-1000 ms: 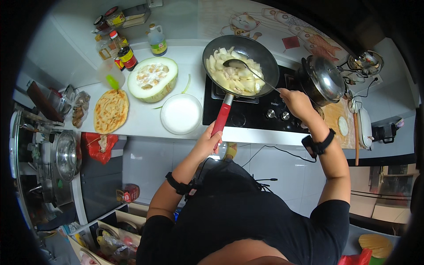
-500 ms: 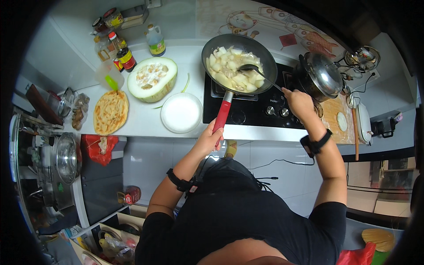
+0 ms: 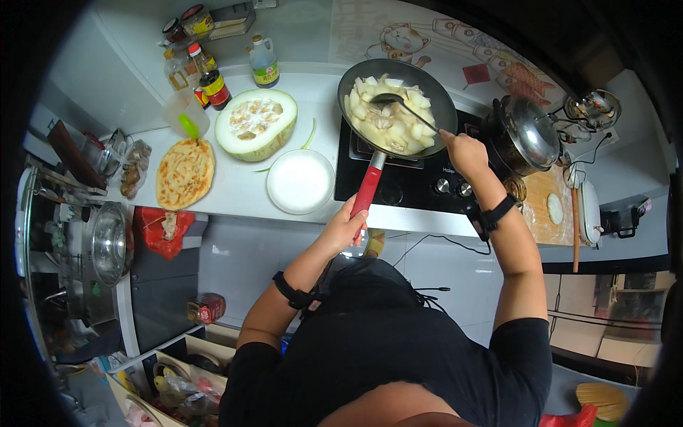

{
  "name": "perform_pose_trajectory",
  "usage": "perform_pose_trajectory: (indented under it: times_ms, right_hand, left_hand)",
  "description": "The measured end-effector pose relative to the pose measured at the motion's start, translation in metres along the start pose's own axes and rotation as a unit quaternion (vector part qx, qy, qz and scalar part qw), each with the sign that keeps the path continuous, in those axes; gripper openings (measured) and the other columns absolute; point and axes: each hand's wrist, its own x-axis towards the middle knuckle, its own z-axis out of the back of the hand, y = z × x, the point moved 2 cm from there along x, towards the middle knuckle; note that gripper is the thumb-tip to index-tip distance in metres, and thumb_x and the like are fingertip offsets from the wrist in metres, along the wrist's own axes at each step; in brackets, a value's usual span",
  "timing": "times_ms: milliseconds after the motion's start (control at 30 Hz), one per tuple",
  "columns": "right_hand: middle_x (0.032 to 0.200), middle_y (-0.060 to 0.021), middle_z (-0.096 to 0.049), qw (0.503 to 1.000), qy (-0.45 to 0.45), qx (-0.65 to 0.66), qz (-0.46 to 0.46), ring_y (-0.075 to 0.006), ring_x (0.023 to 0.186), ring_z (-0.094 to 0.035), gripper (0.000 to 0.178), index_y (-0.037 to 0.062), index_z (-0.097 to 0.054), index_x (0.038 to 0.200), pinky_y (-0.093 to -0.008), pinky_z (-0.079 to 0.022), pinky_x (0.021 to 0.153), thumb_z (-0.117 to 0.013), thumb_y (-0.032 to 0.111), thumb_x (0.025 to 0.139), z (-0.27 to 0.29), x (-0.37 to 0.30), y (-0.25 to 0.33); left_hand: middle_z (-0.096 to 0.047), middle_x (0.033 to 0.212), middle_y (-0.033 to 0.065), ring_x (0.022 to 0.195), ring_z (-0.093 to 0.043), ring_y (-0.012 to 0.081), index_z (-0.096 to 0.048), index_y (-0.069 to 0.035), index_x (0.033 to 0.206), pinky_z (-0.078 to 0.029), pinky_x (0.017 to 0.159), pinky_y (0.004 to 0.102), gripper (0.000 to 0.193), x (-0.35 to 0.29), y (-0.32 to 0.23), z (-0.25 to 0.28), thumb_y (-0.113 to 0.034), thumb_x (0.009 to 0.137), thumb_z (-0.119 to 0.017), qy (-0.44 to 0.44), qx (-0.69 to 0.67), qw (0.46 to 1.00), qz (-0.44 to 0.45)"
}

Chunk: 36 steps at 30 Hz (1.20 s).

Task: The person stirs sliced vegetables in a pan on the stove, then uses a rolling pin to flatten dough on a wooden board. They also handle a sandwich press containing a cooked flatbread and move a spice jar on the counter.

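A dark frying pan (image 3: 445, 107) sits on the left of the black stovetop (image 3: 413, 183), filled with pale chunks of winter melon (image 3: 370, 117) and some meat-like pieces. My left hand (image 3: 348, 226) is closed round the pan's red handle (image 3: 369, 186), which points toward me. In my right hand (image 3: 466, 153) is the handle of a black ladle (image 3: 413, 110); its bowl rests among the chunks near the pan's middle. Left of the stove stand a round white plate (image 3: 301, 181) holding something white and a cut winter melon (image 3: 274, 142), its seedy face up.
A lidded pot (image 3: 523, 135) stands right of the pan. Beyond it are a wooden board (image 3: 538, 206) with a dough round and a rolling pin (image 3: 575, 231). Leftward lie a flatbread (image 3: 185, 173), a soy sauce bottle (image 3: 215, 89) and a blue-green bottle (image 3: 264, 64). An open drawer (image 3: 178, 349) juts out at lower left.
The ladle's bowl has moved left and up within the pan, with my right hand following slightly left. My left hand keeps hold of the pan handle. The whole view has shifted a little.
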Motion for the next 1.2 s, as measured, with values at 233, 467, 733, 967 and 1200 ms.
perform_pose_trajectory:
  times_ms: [233, 467, 733, 967, 1200]
  right_hand:
    - [0.079, -0.0145, -0.062, 1.0, 0.0, -0.009, -0.009, -0.031, 0.071, -0.063, 0.031, 0.0198, -0.059, 0.118, -0.0408, -0.05, 0.059, -0.046, 0.02, 0.089, 0.005, 0.004, -0.01]
    - [0.078, -0.0159, -0.062, 0.997, 0.048, -0.062, -0.017, -0.0324, 0.07, -0.063, 0.032, 0.0229, -0.059, 0.118, -0.042, -0.05, 0.061, -0.044, 0.021, 0.09, 0.013, 0.006, -0.012]
    - [0.083, -0.0164, -0.063, 0.997, 0.05, -0.032, 0.041, -0.0318, 0.072, -0.064, 0.035, 0.0201, -0.058, 0.118, -0.0406, -0.051, 0.061, -0.043, 0.014, 0.087, 0.014, 0.006, -0.002]
    - [0.081, -0.0152, -0.064, 0.998, 0.029, -0.05, -0.004, -0.0316, 0.074, -0.064, 0.031, 0.0221, -0.062, 0.114, -0.0413, -0.05, 0.063, -0.048, 0.021, 0.087, 0.036, 0.006, -0.031]
    - [0.095, -0.0175, -0.064, 0.993, 0.033, 0.054, -0.098, -0.0364, 0.091, -0.061, 0.027, 0.0169, -0.063, 0.107, -0.0445, -0.049, 0.077, -0.047, 0.025, 0.086, -0.018, 0.083, -0.041]
  left_hand:
    - [-0.049, 0.077, 0.002, 0.045, -0.047, 0.0069, -0.024, -0.013, 0.141, -0.034, 0.037, 0.0186, 0.05, 0.0, 0.002, 0.0, -0.021, 0.095, -0.043, -0.002, -0.009, 1.0, 0.007]
    - [-0.048, 0.077, 0.0026, 0.044, -0.046, 0.0073, -0.022, -0.013, 0.142, -0.034, 0.037, 0.0187, 0.053, 0.0, 0.001, 0.0, -0.02, 0.095, -0.043, 0.005, -0.016, 1.0, 0.008]
    - [-0.048, 0.077, 0.0032, 0.044, -0.045, 0.0078, -0.02, -0.013, 0.143, -0.034, 0.036, 0.0194, 0.054, 0.0, 0.001, 0.0, -0.018, 0.095, -0.044, -0.001, -0.028, 0.999, 0.016]
    - [-0.049, 0.077, 0.0032, 0.044, -0.046, 0.0076, -0.02, -0.013, 0.143, -0.035, 0.037, 0.0193, 0.054, 0.0, 0.002, 0.0, -0.02, 0.095, -0.044, 0.006, -0.031, 0.999, 0.008]
    - [-0.049, 0.074, 0.0014, 0.044, -0.045, 0.0077, -0.019, -0.013, 0.143, -0.036, 0.039, 0.0209, 0.057, -0.001, 0.0, 0.001, -0.02, 0.093, -0.046, 0.006, -0.009, 1.0, 0.01]
